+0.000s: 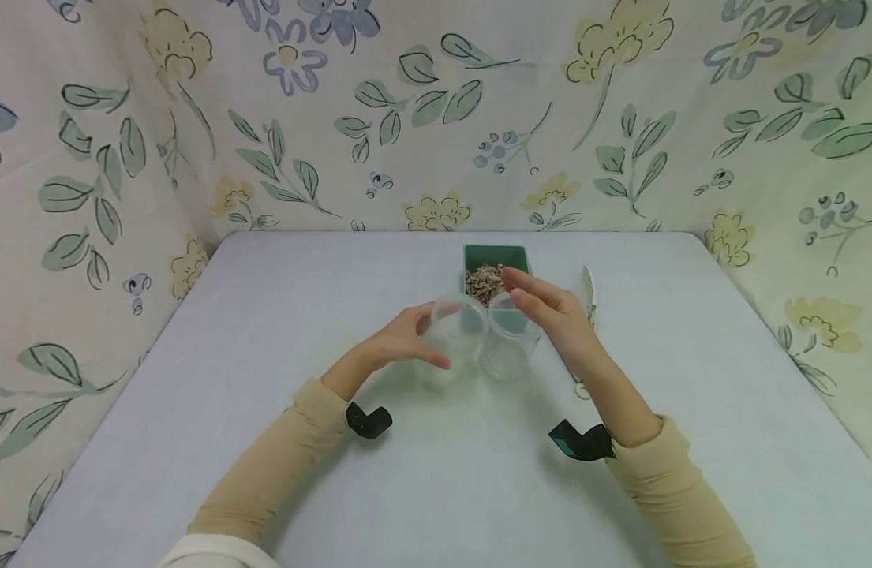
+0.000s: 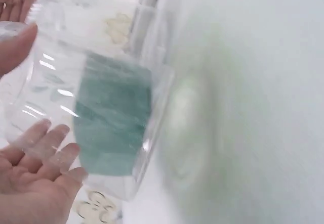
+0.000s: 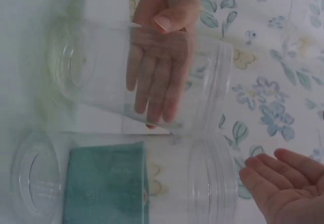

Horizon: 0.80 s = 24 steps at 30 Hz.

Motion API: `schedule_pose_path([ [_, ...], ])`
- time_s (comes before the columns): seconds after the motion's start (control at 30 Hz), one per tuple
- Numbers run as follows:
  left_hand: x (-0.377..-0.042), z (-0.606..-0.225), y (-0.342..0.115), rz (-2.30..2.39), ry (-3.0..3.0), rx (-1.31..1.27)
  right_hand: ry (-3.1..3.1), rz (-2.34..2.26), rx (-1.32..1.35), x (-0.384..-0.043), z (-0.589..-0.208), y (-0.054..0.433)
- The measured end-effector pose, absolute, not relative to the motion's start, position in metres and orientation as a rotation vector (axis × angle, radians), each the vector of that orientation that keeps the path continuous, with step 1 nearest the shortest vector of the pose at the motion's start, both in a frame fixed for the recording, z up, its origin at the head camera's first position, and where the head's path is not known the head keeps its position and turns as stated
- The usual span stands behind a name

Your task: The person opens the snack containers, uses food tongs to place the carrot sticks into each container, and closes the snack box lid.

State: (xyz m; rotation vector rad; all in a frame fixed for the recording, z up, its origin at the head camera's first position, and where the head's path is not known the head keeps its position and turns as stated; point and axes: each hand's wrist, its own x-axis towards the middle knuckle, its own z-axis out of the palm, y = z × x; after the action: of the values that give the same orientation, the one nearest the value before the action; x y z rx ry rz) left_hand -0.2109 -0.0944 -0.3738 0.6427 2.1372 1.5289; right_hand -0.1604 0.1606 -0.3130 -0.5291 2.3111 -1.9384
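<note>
Two clear plastic jars stand close together in the middle of the white table. My left hand (image 1: 400, 335) holds the left jar (image 1: 455, 347), its thumb on the near side and its fingers reaching round behind. Through the clear wall those fingers (image 3: 157, 82) show nearly straight, and this jar leans slightly in the right wrist view. My right hand (image 1: 559, 315) hovers by the rim of the right jar (image 1: 505, 361), fingers extended and grasping nothing. In the right wrist view its fingertips (image 3: 253, 171) appear apart from that jar's mouth.
A green rectangular tub (image 1: 495, 254) with brown shredded pieces (image 1: 484, 282) is behind the jars. A long thin utensil (image 1: 587, 288) lies on the right, partly hidden by my right hand and arm. Flowered cloth (image 1: 436, 118) hangs behind the table (image 1: 301, 276).
</note>
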Motion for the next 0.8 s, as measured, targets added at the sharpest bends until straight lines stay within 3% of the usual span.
schedule_pose_path([
  [0.3,-0.177,-0.342,-0.08,1.522,2.538,0.676,2.296,-1.905,-0.626,-0.153,-0.313,0.141],
  [0.57,-0.152,-0.33,-0.063,1.317,3.136,0.701,2.51,-1.87,-0.454,-0.151,-0.313,0.118],
  [0.8,-0.144,-0.324,-0.062,1.196,3.212,0.677,2.564,-1.833,-0.41,-0.153,-0.315,0.116],
])
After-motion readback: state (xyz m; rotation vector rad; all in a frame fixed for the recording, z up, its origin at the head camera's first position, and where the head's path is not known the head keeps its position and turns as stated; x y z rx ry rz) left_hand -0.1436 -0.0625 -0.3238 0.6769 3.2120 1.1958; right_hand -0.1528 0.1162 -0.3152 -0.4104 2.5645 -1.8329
